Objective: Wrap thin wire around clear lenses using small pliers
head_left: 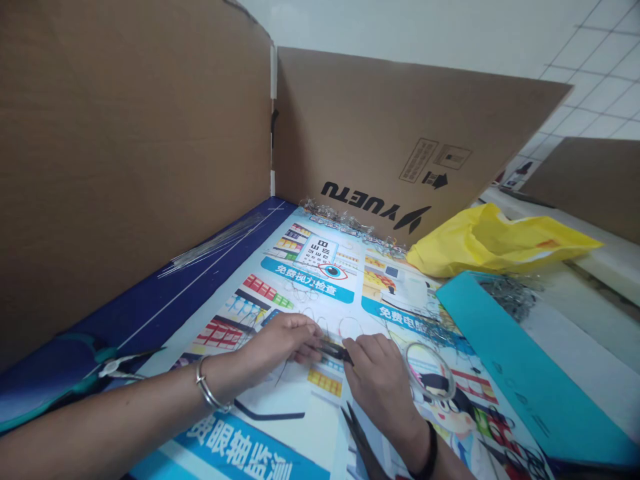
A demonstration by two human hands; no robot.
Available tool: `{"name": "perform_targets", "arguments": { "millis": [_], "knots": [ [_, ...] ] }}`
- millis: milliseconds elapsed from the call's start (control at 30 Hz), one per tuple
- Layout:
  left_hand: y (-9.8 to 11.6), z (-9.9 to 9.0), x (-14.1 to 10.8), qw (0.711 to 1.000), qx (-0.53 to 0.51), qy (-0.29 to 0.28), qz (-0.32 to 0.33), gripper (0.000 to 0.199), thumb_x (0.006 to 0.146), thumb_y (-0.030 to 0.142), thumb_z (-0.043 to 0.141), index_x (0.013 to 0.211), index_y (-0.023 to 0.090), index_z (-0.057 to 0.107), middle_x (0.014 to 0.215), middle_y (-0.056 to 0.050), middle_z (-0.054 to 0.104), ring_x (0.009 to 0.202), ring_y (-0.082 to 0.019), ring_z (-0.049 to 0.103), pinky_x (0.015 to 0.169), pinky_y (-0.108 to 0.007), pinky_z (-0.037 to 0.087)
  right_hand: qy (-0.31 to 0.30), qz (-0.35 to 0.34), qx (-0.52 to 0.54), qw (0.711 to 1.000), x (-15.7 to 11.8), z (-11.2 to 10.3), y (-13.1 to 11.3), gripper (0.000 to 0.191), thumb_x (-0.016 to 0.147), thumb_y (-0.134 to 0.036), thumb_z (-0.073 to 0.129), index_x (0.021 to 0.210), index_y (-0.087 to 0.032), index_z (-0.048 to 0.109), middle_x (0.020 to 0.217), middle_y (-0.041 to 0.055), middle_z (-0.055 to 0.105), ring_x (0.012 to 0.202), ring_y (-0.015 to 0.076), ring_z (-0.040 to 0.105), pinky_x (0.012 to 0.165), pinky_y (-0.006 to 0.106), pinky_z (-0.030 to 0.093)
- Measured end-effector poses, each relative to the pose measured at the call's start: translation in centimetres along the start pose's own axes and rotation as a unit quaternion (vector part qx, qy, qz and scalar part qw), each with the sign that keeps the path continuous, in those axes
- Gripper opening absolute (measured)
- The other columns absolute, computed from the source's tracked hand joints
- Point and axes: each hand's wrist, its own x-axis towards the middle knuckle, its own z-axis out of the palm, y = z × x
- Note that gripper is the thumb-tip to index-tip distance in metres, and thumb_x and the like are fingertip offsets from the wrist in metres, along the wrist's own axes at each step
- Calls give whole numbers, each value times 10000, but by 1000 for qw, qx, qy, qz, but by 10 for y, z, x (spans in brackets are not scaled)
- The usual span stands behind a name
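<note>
My left hand, a silver bangle at its wrist, is closed in a pinch over the printed sheet. A thin dark wire hangs from its fingers. My right hand is wrapped round a small dark pliers-like tool. The tool's tip points left and meets my left fingertips; its handle is hidden in my palm. Below my right wrist lies a dark pointed tool, cut off by the lower edge. Right of that hand is a clear ring-shaped roll, perhaps tape.
Teal-handled pliers lie with jaws apart at left. Straight wires are bundled behind them. Tangled wire pieces line the cardboard wall. A yellow bag, a teal box flap and a metal wire pile are at right.
</note>
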Motion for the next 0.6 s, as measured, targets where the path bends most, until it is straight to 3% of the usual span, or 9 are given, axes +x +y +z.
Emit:
{"name": "perform_targets", "arguments": {
  "millis": [133, 300, 433, 600],
  "knots": [
    [7, 2, -2, 999, 31, 12, 9, 197, 735, 325, 581, 713, 136, 631, 675, -37, 649, 619, -138, 590, 599, -251, 410, 27, -4, 15, 1000, 0, -3, -1, 191, 825, -166, 474, 963, -159, 606, 774, 62, 539, 765, 203, 450, 700, 353, 349],
    [9, 3, -1, 997, 73, 27, 15, 173, 688, 298, 577, 619, 148, 625, 586, 5, 606, 552, -118, 527, 556, -234, 381, 18, -77, -68, 994, -1, -6, -4, 239, 851, -132, 449, 1038, -162, 594, 834, 75, 566, 763, 204, 456, 712, 379, 348],
    [1, 1, 3, 995, 96, 25, 22, 199, 716, 318, 537, 665, 161, 649, 587, 14, 606, 533, -118, 505, 542, -234, 376, 17, -126, -107, 986, -2, -10, -7, 282, 859, -95, 415, 1084, -141, 579, 928, 97, 581, 839, 230, 471, 780, 416, 342],
    [-7, -2, 7, 991, 130, 21, 37, 232, 728, 330, 518, 720, 156, 671, 593, 7, 613, 533, -127, 502, 526, -234, 360, 21, -138, -104, 985, -1, -11, -11, 290, 855, -75, 414, 1086, -140, 577, 937, 100, 588, 844, 227, 492, 789, 415, 337]
  ]
}}
